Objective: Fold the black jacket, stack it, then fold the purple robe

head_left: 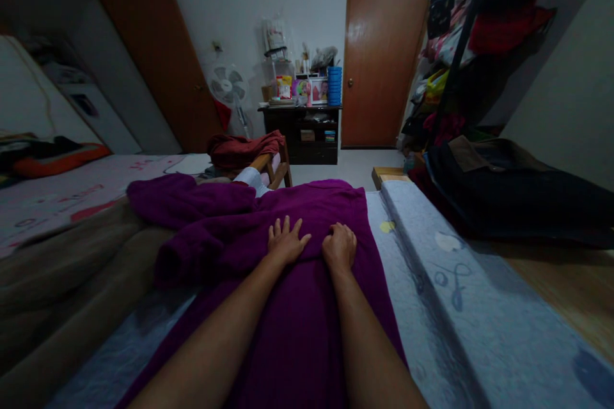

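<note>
A purple long-sleeved garment (297,319) is spread over the bed in front of me, its two sleeves bunched toward the left. My left hand (286,243) lies flat on the cloth with its fingers spread. A short way to the right, my right hand (339,246) rests on the same garment near its right edge, with the fingers curled in against the fabric. The fingertips of that hand are hidden, so how much cloth they pinch does not show.
A brown blanket (71,275) lies at left beside a pink printed sheet (125,172). Folded dark clothes (518,198) are stacked at right, past the light blue bedding (446,281). Ahead stand a wooden chair with a red cloth (244,148), a fan (229,84) and a black cabinet (288,134).
</note>
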{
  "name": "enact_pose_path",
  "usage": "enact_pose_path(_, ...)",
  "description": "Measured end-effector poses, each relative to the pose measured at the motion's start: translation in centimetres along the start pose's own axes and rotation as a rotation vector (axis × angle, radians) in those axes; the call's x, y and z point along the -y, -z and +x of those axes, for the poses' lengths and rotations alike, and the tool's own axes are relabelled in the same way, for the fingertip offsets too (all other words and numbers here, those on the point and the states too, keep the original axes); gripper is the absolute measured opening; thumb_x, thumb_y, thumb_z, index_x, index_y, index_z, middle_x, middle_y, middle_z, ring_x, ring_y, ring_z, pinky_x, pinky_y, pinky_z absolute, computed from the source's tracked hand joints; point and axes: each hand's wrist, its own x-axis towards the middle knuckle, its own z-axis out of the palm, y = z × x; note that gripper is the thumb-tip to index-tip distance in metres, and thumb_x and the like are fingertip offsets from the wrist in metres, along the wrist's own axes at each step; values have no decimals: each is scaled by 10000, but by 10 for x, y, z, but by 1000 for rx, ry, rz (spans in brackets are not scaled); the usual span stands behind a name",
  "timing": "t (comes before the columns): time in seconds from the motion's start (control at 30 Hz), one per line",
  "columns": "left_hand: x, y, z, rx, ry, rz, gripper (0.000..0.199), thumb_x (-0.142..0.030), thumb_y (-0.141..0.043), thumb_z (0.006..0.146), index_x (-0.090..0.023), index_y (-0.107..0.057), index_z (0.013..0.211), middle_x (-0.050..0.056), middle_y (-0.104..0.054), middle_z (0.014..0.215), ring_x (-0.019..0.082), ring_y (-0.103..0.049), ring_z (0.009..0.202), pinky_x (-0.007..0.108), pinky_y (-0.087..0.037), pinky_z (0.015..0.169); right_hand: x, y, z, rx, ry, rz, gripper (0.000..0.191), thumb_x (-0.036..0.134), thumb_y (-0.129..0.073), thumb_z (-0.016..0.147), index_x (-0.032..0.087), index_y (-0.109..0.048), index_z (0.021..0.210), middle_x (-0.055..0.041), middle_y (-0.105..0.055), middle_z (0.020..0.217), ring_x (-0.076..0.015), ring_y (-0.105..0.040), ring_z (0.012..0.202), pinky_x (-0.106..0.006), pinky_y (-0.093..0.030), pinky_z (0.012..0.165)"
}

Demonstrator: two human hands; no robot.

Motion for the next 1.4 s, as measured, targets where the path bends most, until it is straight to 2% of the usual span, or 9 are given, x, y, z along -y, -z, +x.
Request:
enact_pose_path(0.27,15,17,-11,109,-15,29,640,-578,-332,904,-284,-329,1472,100,-241,1571,338,-193,1439,591,-182,1111,1,4,2,17,-24,12,384,88,-449,757,130,-698,1046,-144,-669,1132,-267,-529,1147,-396,-298,1030)
enact_pose_path(0.43,23,12,-23,14,-25,25,601,-535,-286,935,-259,-339,1466,87,-251,1570,301,-200,1441,586,-194,1114,0,4,3,10,-12,18,366,91,-456,744,133,-706,1008,-134,-683,1087,-263,-546,1102,-382,-310,1012)
enact_pose_path(0.53,18,18,-38,-21,-36,21,511,-409,-388,929,-226,-433,1404,108,-355,1522,290,-293,1404,551,-240,1110,1,5,3,-9,-21,31,360,88,-452,733,138,-713,974,-135,-694,1042,-265,-557,1070,-387,-325,989)
enact_pose_path(0.7,23,51,-101,-320,-125,-2,366,-230,-465,883,-238,-582,1230,73,-536,1358,229,-451,1268,404,-343,1072,2,10,4,9,-39,46,365,115,-459,727,154,-722,977,-132,-701,1010,-261,-574,1041,-380,-345,957)
enact_pose_path(0.83,51,67,-164,-588,82,41,330,-243,-531,842,-208,-596,1164,117,-534,1275,301,-467,1193,445,-394,1000,2,13,4,27,-45,46,386,141,-468,735,131,-709,1036,-157,-693,1040,-264,-587,1021,-386,-350,947)
enact_pose_path(1.03,80,65,-202,-691,201,47,644,-211,-580,802,-165,-345,1400,169,-447,1317,327,-431,1223,490,-383,997,16,23,4,1,46,41,345,149,-492,774,153,-676,1065,-135,-676,1085,-262,-536,1092,-453,-258,1028)
enact_pose_path(1.17,86,67,-199,-775,237,28,671,-233,-599,795,-89,-303,1379,223,-435,1320,334,-429,1250,468,-386,1009,39,24,-4,258,409,172,288,149,-457,837,179,-668,1031,-81,-679,1058,-200,-561,988,-316,-371,904)
enact_pose_path(1.27,91,69,-193,-653,311,25,652,-238,-594,790,-44,-301,1340,230,-560,1176,313,-569,1097,417,-461,896,50,19,-15,468,559,219,260,134,-469,838,215,-692,945,-6,-699,917,-137,-591,833,-222,-398,786)
enact_pose_path(1.4,94,75,-186,-493,370,101,554,-217,-521,825,-94,-344,1336,161,-659,1035,288,-637,971,405,-460,854,49,10,-27,556,614,179,207,161,-599,770,251,-721,910,7,-698,949,-152,-587,903,-250,-373,855)
